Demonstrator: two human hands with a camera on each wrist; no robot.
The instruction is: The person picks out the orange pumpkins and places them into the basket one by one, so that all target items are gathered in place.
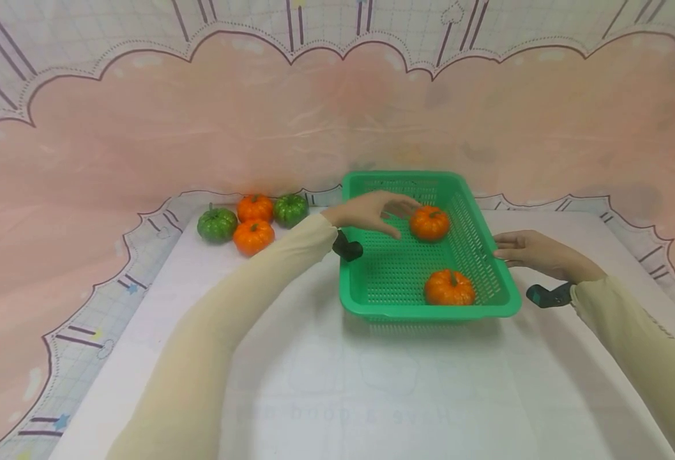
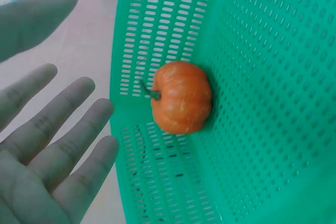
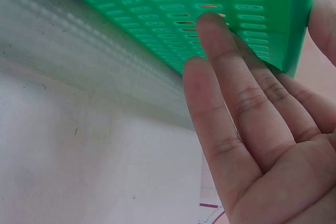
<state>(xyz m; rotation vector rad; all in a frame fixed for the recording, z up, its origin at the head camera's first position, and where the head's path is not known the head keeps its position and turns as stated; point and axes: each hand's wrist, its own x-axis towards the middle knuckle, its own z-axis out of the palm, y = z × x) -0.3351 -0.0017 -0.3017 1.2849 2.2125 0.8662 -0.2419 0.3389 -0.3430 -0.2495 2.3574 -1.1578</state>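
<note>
A green perforated basket (image 1: 394,268) stands on the white table with two small orange pumpkins inside. One pumpkin (image 1: 430,223) lies toward the back right, and the other pumpkin (image 1: 449,287) sits near the front right corner. Above the basket's left half hovers my left hand (image 1: 371,211), fingers spread and holding nothing; its wrist view shows a pumpkin (image 2: 182,97) beyond the fingertips. At the basket's right side is my right hand (image 1: 535,252). Its nearly straight fingers (image 3: 244,95) lie against the outer wall, with the thumb beside the rim.
Left of the basket, two green pumpkins (image 1: 217,224) (image 1: 290,211) and two orange pumpkins (image 1: 255,208) (image 1: 253,237) cluster at the back of the white table (image 1: 371,396). A patterned pink cloth (image 1: 291,121) hangs behind and spreads around the table's sides.
</note>
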